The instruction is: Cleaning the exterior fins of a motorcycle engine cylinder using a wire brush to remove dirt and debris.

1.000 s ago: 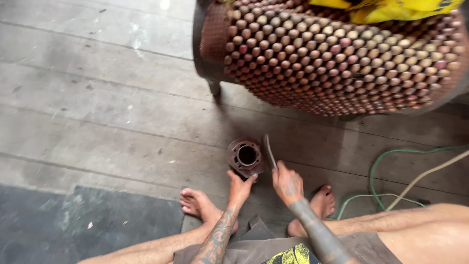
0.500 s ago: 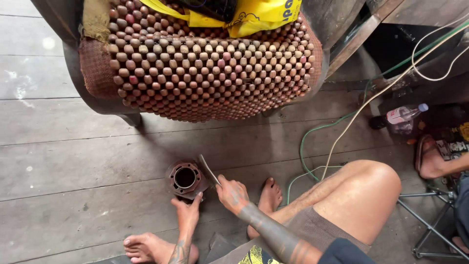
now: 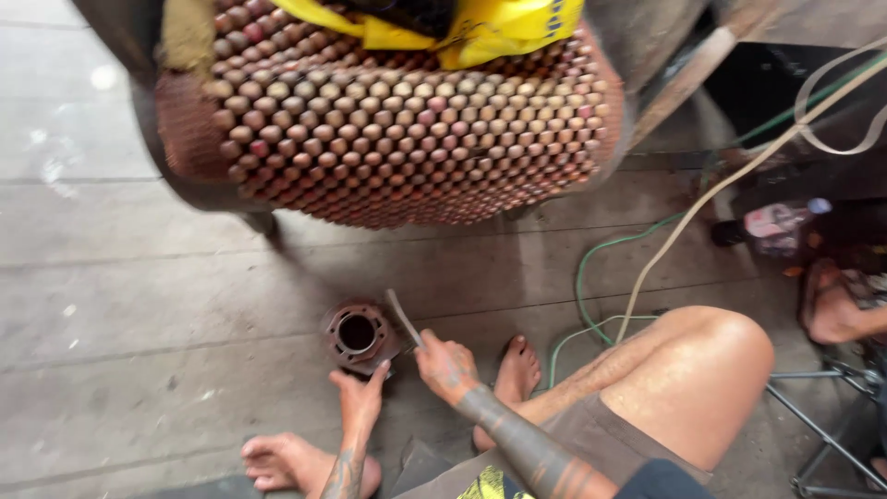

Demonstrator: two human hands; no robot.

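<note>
One rusty finned cylinder (image 3: pixel 357 334) on the plank floor (image 3: pixel 139 314), lower centre of frame; two hands at work on it.

Left hand (image 3: pixel 358 399) rests open-fingered against the cylinder's near edge, steadying rather than clenching. Right hand (image 3: pixel 446 366) is clenched around one thin metal blade (image 3: pixel 403 317), tip angled up beside the cylinder. Two bare feet flank the hands. One beaded seat cover (image 3: pixel 407 120) fills the upper frame. One green hose (image 3: pixel 591 277) and one pale cord (image 3: pixel 702 203) run at right.
</note>
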